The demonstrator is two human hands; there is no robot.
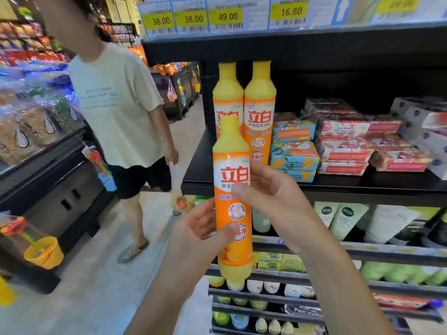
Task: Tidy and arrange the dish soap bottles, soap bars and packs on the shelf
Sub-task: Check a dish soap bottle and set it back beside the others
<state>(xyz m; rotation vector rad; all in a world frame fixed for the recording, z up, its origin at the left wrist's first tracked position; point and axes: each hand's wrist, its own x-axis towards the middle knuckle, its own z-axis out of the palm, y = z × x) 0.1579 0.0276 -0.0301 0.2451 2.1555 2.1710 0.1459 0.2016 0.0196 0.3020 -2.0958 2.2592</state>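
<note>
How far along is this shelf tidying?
Done: two dish soap bottles stand upright at the shelf's left end. In hand: a third bottle, held by the left hand and right hand. Left: placing it; the pink soap packs look unevenly stacked.

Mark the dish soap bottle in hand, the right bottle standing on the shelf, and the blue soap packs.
held dish soap bottle (233, 174): head view, red logo on its label.
right standing bottle (260, 117): head view, red logo on label.
blue soap packs (294, 153): head view, front of middle pack.
</note>
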